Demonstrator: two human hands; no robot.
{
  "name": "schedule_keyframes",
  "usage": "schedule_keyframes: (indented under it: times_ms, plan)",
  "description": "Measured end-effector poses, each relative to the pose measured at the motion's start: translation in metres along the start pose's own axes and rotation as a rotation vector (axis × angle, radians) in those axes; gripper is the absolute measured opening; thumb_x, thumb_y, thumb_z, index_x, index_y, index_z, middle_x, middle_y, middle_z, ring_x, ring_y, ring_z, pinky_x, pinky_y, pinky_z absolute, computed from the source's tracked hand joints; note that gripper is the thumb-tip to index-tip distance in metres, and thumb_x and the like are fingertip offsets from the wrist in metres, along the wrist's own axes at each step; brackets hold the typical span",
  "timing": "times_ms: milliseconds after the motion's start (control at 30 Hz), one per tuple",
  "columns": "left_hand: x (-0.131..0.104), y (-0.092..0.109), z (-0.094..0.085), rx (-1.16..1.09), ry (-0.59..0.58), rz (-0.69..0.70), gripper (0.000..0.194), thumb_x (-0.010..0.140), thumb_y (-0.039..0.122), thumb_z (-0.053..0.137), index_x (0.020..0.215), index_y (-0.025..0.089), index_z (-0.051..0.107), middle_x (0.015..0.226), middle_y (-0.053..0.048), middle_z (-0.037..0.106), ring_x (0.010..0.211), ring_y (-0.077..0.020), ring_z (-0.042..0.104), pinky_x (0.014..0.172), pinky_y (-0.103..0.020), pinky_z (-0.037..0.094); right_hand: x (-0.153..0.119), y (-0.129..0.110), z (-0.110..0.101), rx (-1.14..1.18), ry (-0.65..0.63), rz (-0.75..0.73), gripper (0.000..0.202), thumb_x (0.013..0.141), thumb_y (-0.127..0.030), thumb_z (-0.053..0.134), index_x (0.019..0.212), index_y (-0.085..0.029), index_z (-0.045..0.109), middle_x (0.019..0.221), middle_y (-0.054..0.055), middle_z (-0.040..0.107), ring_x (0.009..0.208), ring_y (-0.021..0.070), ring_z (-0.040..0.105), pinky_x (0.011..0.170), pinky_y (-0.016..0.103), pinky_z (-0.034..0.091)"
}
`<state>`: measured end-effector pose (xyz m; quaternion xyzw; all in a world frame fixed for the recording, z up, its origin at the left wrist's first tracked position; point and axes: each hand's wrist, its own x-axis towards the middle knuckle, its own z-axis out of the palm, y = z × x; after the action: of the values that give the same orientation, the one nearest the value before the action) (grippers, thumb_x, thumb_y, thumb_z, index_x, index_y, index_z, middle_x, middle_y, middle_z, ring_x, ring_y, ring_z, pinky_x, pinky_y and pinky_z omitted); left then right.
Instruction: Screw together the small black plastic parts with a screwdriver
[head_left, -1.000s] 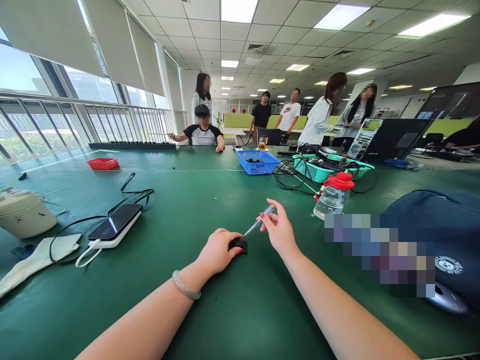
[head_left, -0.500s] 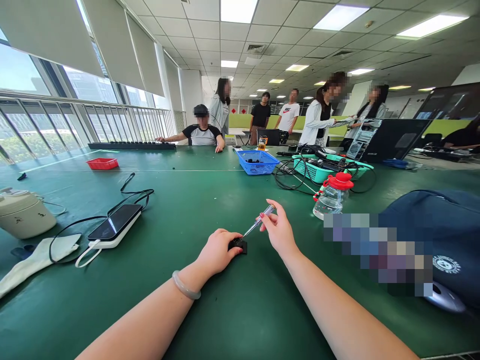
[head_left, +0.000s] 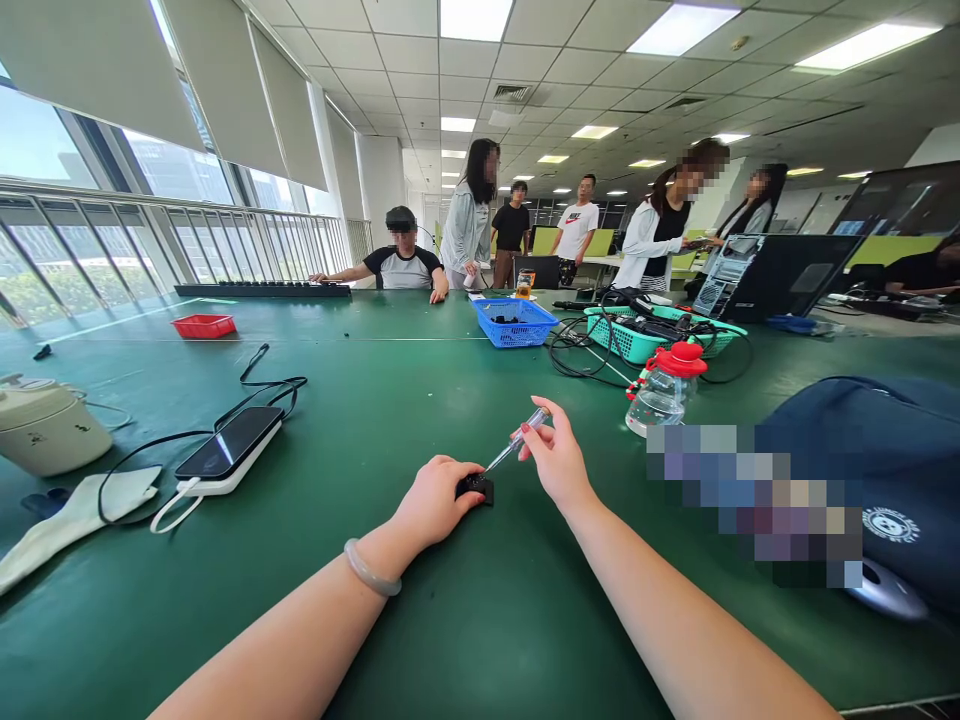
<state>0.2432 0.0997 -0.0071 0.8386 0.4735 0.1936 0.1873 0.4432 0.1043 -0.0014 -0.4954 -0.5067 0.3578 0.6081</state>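
On the green tabletop (head_left: 360, 400), a small black block-shaped part (head_left: 480, 489) is pinched between the thumb and fingers of my left hand (head_left: 436, 500), which wears a pale bangle at the wrist. What the part is, I cannot tell; my fingers cover some of it. My right hand (head_left: 556, 455) grips the clear handle of a slim screwdriver (head_left: 529, 430), thumb and forefinger closed around it. The screwdriver slants down to the left, its tip at the upper edge of the black part.
To the left lie a phone on a white power bank (head_left: 231, 450), cables, a glove (head_left: 75, 520) and a cream pot (head_left: 49, 425). Blue basket (head_left: 516, 325), green basket (head_left: 637, 340), red-capped bottle (head_left: 664, 390) and dark backpack (head_left: 885, 440) stand ahead and right. Several people are beyond the table.
Both hands, the black part and the screwdriver hold almost the same position. Behind the table, a standing person in a light jacket has come further right and closer.
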Motion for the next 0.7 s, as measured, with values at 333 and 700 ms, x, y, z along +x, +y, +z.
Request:
schedule_keyframes:
  times_ms: [333, 700]
  plan:
    - [-0.0002, 0.0005, -0.0002, 0.003, 0.004, 0.005, 0.034, 0.088, 0.029, 0.067, 0.122, 0.024, 0.07, 0.112, -0.008, 0.074, 0.115, -0.0274, 0.059, 0.104, -0.041, 0.046, -0.0015, -0.0032, 0.0006, 0.014, -0.018, -0.005, 0.066, 0.077, -0.056, 0.065, 0.132, -0.023, 0.047, 0.078, -0.001, 0.069, 0.057, 0.0146, 0.058, 0.07, 0.038, 0.05]
    - [-0.0005, 0.0021, -0.0011, -0.01, -0.007, -0.019, 0.036, 0.088, 0.027, 0.067, 0.123, 0.024, 0.07, 0.113, -0.009, 0.073, 0.116, -0.0272, 0.058, 0.104, -0.041, 0.046, -0.0011, -0.0011, -0.0006, 0.027, -0.031, -0.008, 0.066, 0.077, -0.052, 0.066, 0.133, -0.025, 0.046, 0.079, -0.001, 0.069, 0.058, 0.0149, 0.059, 0.07, 0.038, 0.05]
